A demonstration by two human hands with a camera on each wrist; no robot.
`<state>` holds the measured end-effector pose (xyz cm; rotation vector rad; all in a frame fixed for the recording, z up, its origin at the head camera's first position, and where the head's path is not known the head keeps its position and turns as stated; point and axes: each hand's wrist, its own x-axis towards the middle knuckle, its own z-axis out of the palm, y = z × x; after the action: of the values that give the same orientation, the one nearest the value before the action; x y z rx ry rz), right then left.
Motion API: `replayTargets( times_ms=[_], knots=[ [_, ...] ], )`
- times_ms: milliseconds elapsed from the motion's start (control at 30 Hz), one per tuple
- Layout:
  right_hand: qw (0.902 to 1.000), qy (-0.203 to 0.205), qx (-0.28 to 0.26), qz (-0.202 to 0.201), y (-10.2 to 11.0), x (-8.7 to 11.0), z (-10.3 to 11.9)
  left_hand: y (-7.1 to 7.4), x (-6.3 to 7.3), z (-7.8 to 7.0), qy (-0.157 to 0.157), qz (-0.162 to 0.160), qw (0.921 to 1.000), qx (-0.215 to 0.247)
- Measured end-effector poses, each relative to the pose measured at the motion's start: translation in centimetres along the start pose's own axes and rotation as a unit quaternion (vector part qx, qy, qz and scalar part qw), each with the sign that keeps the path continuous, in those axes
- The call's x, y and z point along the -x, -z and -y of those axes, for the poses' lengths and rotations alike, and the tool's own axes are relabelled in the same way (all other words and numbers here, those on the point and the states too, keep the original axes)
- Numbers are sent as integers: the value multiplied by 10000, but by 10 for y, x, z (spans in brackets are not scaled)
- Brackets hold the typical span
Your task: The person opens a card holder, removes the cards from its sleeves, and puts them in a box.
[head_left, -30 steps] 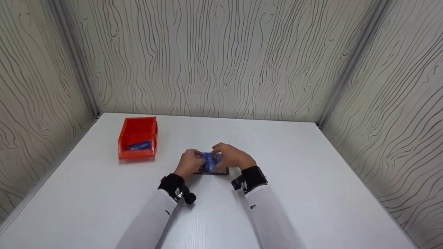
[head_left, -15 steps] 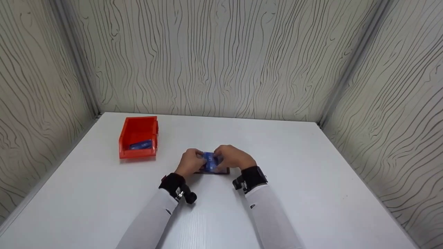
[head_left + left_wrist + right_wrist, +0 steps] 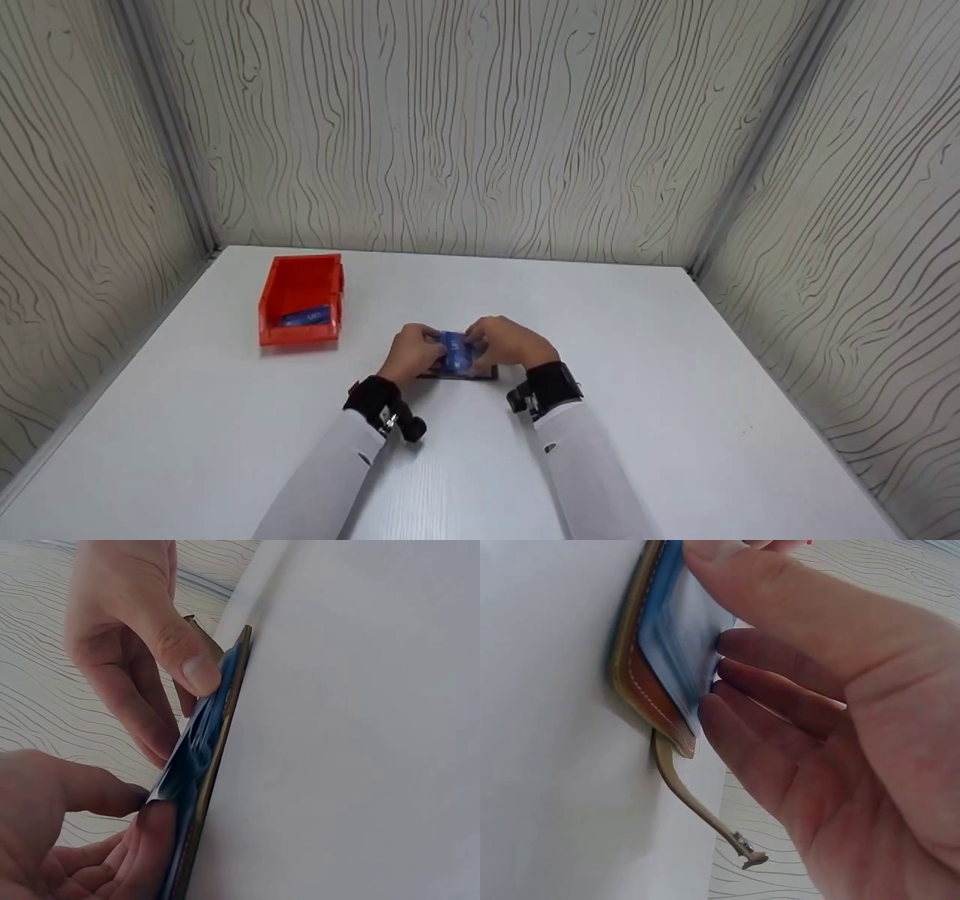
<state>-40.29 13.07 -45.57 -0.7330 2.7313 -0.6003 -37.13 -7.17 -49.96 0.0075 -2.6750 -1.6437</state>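
A brown leather wallet point(image 3: 651, 694) with pale edge stitching lies on the white table. Over it is a blue card point(image 3: 455, 354) with white lettering; in the left wrist view the blue layer point(image 3: 196, 742) looks bent and wrinkled. My left hand point(image 3: 411, 352) pinches its near edge between thumb and finger. From the other side my right hand point(image 3: 514, 341) holds the card, thumb on the face and fingertips along the edge. A narrow strap point(image 3: 697, 802) with a metal snap sticks out from the wallet. Fingers hide part of both card and wallet.
To the left at the back stands a red bin point(image 3: 301, 285) with another blue card point(image 3: 306, 316) inside. Wood-grain patterned panels point(image 3: 465, 127) close off the back and sides of the white table point(image 3: 675, 420).
My right hand's fingers have shifted slightly at the card, drawing a little closer together. The left hand keeps its place, and the wallet and bin stay about where they were.
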Motion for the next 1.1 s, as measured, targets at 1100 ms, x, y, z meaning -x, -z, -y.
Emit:
replayTargets(
  times_ms=[1100],
  knots=[
    [9997,-143,211,-27,0,2,1,23,-3,0,-16,-44,9998,-214]
  ],
)
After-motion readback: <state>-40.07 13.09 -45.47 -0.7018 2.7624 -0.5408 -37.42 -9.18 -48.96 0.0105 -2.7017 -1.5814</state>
